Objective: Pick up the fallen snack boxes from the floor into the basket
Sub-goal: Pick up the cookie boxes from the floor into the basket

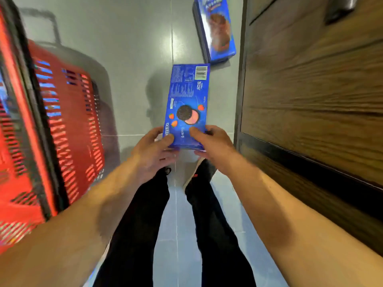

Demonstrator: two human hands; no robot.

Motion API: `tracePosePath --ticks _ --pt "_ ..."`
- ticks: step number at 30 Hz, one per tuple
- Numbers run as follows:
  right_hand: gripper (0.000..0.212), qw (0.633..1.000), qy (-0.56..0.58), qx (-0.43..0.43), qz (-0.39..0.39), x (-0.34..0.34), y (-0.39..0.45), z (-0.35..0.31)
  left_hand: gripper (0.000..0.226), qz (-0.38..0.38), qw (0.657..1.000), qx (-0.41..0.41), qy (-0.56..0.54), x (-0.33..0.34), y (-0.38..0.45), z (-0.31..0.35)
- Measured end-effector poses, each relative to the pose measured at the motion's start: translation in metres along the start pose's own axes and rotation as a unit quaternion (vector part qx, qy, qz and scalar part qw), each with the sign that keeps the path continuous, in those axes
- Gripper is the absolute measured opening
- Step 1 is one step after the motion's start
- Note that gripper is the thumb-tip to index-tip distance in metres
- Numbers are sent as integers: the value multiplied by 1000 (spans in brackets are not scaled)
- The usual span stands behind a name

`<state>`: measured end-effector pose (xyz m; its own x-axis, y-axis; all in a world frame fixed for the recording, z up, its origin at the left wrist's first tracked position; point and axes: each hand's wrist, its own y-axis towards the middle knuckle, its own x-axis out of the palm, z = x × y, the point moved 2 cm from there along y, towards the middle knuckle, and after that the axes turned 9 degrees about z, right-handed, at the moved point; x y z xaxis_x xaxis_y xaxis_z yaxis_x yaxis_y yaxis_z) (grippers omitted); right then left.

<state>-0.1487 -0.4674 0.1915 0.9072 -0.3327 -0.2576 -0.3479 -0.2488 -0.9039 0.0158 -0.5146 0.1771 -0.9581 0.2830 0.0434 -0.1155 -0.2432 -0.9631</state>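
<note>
Grip: both hands grasp one blue snack box (187, 106) at its near end, the left hand (153, 150) with thumb on the printed face and fingers curled beneath the near left corner, the right hand (211, 141) likewise with thumb on top and fingers under the near right corner. The box is held roughly level, its long axis pointing away from the person, its back panel with barcode uppermost; whether its far end is clear of the floor cannot be told for certain, though its shadow on the tiles suggests it is lifted. Proceeding left to right: the red basket (68, 125) stands at the far left, blurred, with blue shapes visible through its slotted wall, which may be boxes already placed inside, though the blur prevents confirmation or a count. The grey tiled floor (128, 48) lies between the basket and the held box. A second blue snack box (217, 32) remains on the floor beyond the held one, close to the dark wood cabinet (310, 79) that fills the right side. The person's dark trouser legs (145, 224) and shoes show below the hands. Assessment: the task is partway done. One box is in hand and has yet to be carried leftward into the basket; at least one further box is outstanding on the floor. Any boxes outside the frame cannot be accounted for.
</note>
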Motion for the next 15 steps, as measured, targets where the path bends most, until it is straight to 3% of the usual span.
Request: tracePosePath --ticks 3,6,8,15 --pt "36 997 -16 -73 24 -11 -70 -49 15 -12 996 62 62 -9 -75 43" --pt "44 983 -88 -150 62 -28 -143 -93 56 69 976 160 128 -26 -147 93" --pt "46 970 -126 -191 78 -38 -183 -117 69 120 955 221 154 -40 -184 125" --pt "56 912 -220 -338 76 -70 -343 -178 104 154 907 353 167 -78 -330 191"
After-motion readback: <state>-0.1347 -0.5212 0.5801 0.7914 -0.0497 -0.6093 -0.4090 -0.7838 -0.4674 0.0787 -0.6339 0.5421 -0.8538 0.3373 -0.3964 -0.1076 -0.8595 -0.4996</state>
